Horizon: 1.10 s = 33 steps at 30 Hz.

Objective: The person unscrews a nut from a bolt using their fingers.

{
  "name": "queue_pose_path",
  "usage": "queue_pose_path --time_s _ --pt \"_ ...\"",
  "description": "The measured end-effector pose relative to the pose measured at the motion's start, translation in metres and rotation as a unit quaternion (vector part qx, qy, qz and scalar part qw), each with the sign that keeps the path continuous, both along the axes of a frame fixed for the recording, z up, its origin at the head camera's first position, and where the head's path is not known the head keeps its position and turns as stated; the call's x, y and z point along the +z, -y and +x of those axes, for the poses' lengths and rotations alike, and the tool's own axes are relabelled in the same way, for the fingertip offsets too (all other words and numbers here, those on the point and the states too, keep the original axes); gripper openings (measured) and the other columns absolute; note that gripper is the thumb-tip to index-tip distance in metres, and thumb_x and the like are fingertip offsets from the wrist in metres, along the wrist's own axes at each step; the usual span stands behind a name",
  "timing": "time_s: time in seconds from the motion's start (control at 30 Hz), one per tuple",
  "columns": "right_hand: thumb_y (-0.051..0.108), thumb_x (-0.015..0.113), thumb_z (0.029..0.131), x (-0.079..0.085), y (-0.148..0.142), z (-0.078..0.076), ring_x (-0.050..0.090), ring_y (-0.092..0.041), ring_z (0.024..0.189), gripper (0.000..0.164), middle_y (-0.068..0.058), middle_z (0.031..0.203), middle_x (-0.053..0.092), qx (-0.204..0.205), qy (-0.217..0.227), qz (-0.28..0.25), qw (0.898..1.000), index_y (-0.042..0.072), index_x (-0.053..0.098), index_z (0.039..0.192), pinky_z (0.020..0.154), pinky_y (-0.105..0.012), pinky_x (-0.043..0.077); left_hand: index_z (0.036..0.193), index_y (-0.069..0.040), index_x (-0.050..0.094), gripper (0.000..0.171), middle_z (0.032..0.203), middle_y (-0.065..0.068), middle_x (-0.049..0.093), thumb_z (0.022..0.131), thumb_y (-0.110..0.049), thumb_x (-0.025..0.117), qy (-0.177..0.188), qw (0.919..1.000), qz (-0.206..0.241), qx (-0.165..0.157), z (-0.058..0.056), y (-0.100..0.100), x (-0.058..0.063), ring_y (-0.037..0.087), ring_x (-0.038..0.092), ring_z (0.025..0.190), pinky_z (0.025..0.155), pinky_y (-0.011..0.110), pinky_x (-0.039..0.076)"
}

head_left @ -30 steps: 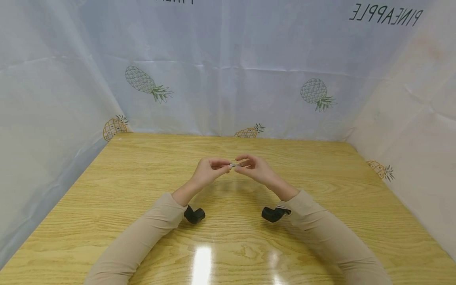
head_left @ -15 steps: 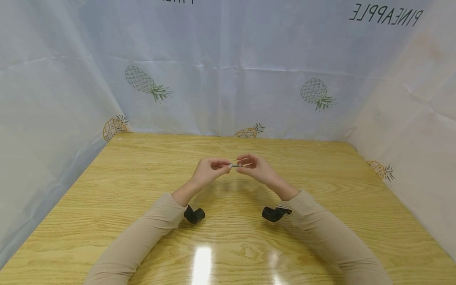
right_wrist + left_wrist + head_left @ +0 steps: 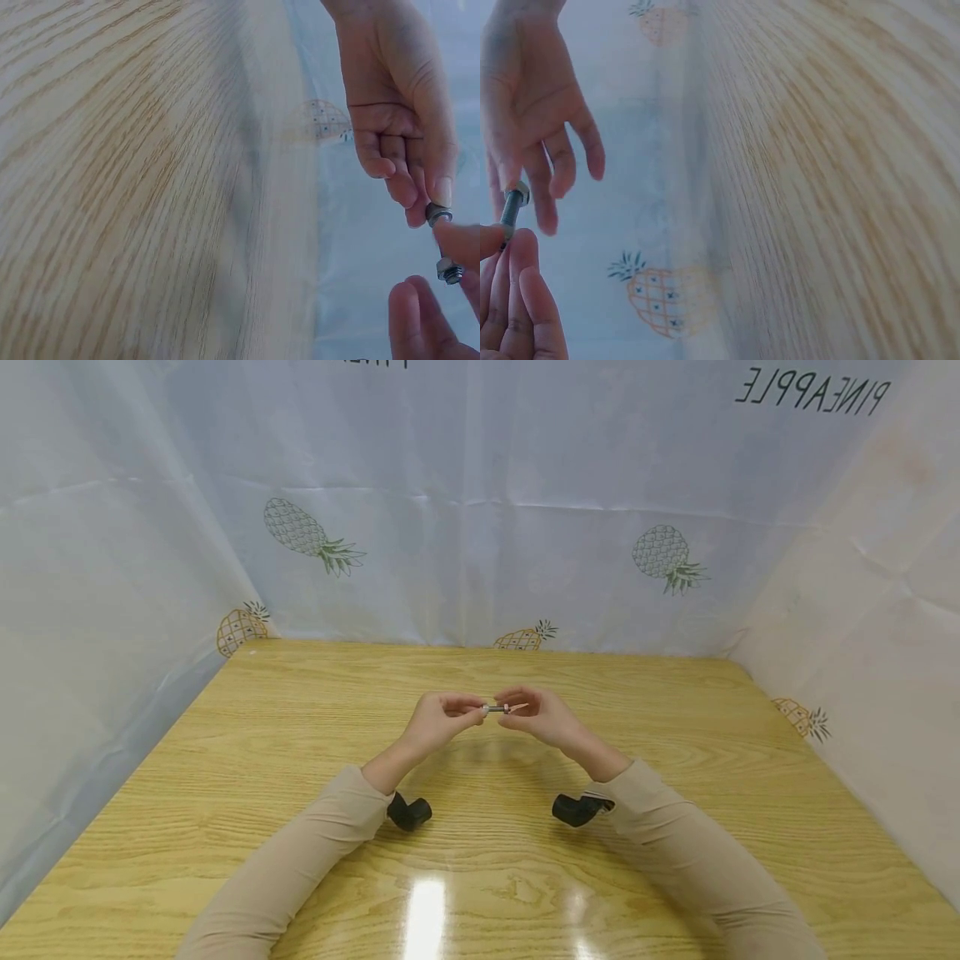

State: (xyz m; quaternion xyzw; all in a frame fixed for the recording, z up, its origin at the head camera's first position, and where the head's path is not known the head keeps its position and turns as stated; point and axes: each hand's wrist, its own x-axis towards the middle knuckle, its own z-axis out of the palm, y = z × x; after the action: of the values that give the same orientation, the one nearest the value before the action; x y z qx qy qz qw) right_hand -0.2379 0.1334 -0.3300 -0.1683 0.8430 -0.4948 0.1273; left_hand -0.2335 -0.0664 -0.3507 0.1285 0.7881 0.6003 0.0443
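In the head view, my left hand (image 3: pixel 438 722) pinches one end of a small metal bolt (image 3: pixel 495 708) between thumb and fingers. Toward the bolt's other end sits a hex nut (image 3: pixel 448 270), with a short bit of thread showing past it in the right wrist view. My right hand (image 3: pixel 543 718) is around that end, its fingers spread and loosely bent. Its thumb (image 3: pixel 461 244) lies close to the nut; whether it touches is unclear. The other right fingers (image 3: pixel 409 307) stand apart from the nut. Left fingertips partly hide the bolt's held end.
Both hands are above a wooden table (image 3: pixel 480 877). A black curved object (image 3: pixel 410 812) shows by the left cuff, and another black piece (image 3: pixel 576 811) by the right cuff. Pale curtains (image 3: pixel 480 568) with pineapple prints stand behind and along the sides.
The right fingers have shifted and parted around the bolt's end, so the nut they covered a second ago now shows. My left hand stays in place, still pinching the bolt.
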Motion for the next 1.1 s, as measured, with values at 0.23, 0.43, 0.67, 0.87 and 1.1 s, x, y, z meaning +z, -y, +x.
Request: queue_pose_path --time_s 0.23,0.43,0.67,0.87,1.1 --pt "0.034 0.049 0.098 0.0013 0.0005 0.0001 0.061 -0.031 0.103 0.039 -0.017 0.113 0.066 -0.009 0.021 0.029 0.999 0.008 0.056 0.126 0.099 -0.052 0.043 0.110 -0.004 0.068 0.028 0.100 0.016 0.071 0.087 -0.019 0.066 0.004 1.0000 -0.003 0.005 0.0004 0.0003 0.0000 0.027 0.068 0.094 0.088 0.036 0.054" --pt "0.020 0.059 0.093 -0.0007 0.0001 -0.0003 0.059 -0.032 0.107 0.031 -0.017 0.120 0.061 -0.011 -0.007 0.009 1.000 0.005 0.058 0.120 0.094 -0.048 0.048 0.111 -0.003 0.068 0.028 0.101 0.017 0.071 0.088 -0.018 0.066 0.004 1.0000 0.001 0.003 0.0008 0.0008 0.0004 0.030 0.068 0.096 0.086 0.034 0.055" --pt "0.032 0.055 0.094 -0.0012 -0.0008 -0.0022 0.059 -0.032 0.108 0.043 -0.015 0.120 0.063 -0.012 0.011 0.015 1.000 0.006 0.053 0.129 0.097 -0.051 0.045 0.110 -0.003 0.068 0.028 0.100 0.017 0.071 0.088 -0.019 0.066 -0.003 1.0000 0.000 -0.001 0.0000 0.0006 0.0003 0.027 0.069 0.093 0.087 0.035 0.054" --pt "0.031 0.051 0.097 -0.0002 -0.0004 -0.0020 0.061 -0.026 0.101 0.035 -0.015 0.113 0.067 -0.024 0.021 0.035 0.999 0.008 0.059 0.122 0.099 -0.052 0.042 0.110 -0.002 0.068 0.027 0.100 0.017 0.071 0.088 -0.018 0.066 -0.004 1.0000 -0.001 0.002 -0.0004 0.0005 -0.0004 0.023 0.069 0.091 0.087 0.035 0.054" --pt "0.021 0.062 0.091 -0.0030 -0.0022 -0.0036 0.058 -0.032 0.110 0.039 -0.016 0.124 0.059 -0.007 -0.002 -0.002 1.000 0.007 0.055 0.127 0.095 -0.049 0.048 0.110 -0.002 0.068 0.027 0.100 0.018 0.071 0.088 -0.017 0.066 -0.001 1.0000 0.002 0.000 -0.0007 0.0008 -0.0010 0.023 0.069 0.091 0.086 0.035 0.055"
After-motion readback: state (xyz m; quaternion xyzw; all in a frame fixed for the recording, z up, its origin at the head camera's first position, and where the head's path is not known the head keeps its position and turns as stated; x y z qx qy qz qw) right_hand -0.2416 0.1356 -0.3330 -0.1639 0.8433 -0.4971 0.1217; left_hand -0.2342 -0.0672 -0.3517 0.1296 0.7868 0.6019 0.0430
